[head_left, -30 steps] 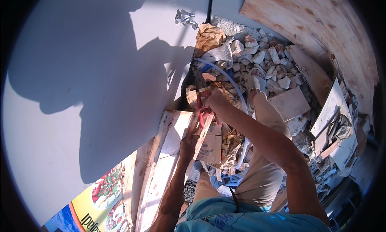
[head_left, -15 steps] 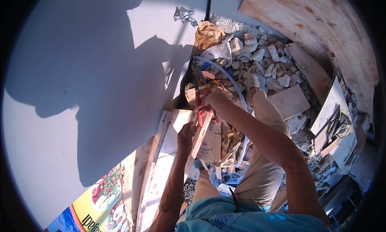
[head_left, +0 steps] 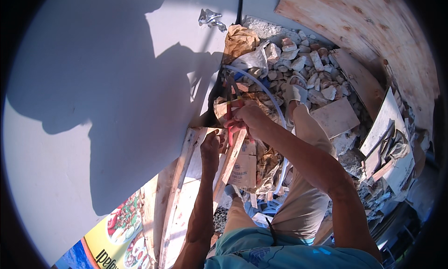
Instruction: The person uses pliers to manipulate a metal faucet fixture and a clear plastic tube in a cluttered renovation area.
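Note:
My right hand (head_left: 247,120) is closed around the red handles of a two-jawed hand tool (head_left: 229,111). Its dark jaws point away from me and spread in a narrow V by the wall's lower edge, beside a pale flexible hose (head_left: 268,89). Just left of it and nearer to me, my left hand (head_left: 212,144) is curled closed by the end of a wooden frame (head_left: 190,143). What its fingers hold, if anything, is hidden. A wooden strip (head_left: 231,162) runs below the tool's handles.
A grey wall panel (head_left: 121,106) with a chrome tap (head_left: 212,19) stands on the left. Broken rubble (head_left: 308,64), brown paper (head_left: 241,40) and a flat board (head_left: 335,117) cover the ground. A large plywood sheet (head_left: 364,22) curves along the far right. A printed banner (head_left: 105,238) lies lower left.
My left hand has shifted slightly up and left, away from the tool's handles. The tool's jaws have spread apart. My right hand stays in nearly the same place.

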Demonstrator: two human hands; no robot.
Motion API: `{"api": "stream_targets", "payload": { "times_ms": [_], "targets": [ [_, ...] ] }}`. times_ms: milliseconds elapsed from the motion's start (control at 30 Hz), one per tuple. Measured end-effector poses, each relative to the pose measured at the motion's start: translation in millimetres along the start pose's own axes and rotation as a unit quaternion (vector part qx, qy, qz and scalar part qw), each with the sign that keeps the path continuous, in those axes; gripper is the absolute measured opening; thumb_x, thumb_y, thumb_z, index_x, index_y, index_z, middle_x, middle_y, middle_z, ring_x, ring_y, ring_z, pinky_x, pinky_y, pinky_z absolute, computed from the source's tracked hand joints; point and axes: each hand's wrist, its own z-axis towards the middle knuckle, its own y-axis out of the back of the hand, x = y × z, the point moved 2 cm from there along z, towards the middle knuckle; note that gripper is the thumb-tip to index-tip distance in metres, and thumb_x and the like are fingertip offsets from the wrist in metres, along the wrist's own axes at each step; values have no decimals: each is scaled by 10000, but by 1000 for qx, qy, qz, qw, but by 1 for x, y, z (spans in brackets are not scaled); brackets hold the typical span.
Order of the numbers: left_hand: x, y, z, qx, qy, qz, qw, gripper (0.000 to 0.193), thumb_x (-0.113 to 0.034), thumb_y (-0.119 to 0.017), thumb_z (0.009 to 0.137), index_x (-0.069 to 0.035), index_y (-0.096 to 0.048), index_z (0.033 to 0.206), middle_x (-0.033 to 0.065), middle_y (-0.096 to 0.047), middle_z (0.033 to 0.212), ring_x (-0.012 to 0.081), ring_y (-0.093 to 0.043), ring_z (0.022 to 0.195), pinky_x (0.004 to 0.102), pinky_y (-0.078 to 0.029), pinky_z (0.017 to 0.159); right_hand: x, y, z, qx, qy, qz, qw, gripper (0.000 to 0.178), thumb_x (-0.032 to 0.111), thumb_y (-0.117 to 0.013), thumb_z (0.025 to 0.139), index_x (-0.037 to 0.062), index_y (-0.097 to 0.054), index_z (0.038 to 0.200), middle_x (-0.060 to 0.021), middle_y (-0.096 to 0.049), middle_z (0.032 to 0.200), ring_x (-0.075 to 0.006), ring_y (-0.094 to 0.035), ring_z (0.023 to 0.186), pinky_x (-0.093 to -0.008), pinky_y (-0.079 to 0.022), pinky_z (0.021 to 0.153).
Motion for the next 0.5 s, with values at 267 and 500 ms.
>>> {"api": "stream_targets", "payload": {
  "times_ms": [267,500],
  "targets": [
    [-35,-5,67,-24,-13,-192,981,329,-147,-513,1004,30,-538,1280,155,-685,1067,226,-686,919,351,-563,854,5,1,-2,-50,36,49,997,408,-78,-434,822,-29,-508,1221,-174,-651,1016,-263,-703,756,-371,-587,616],
    [-116,-54,173,55,-39,-337,939,269,-122,-536,1003,24,-539,1229,190,-675,1041,275,-693,926,427,-590,868,25,20,-12,-81,67,97,990,381,-70,-417,831,-20,-515,1195,-181,-665,1014,-257,-698,726,-379,-595,603]
  ]
}}
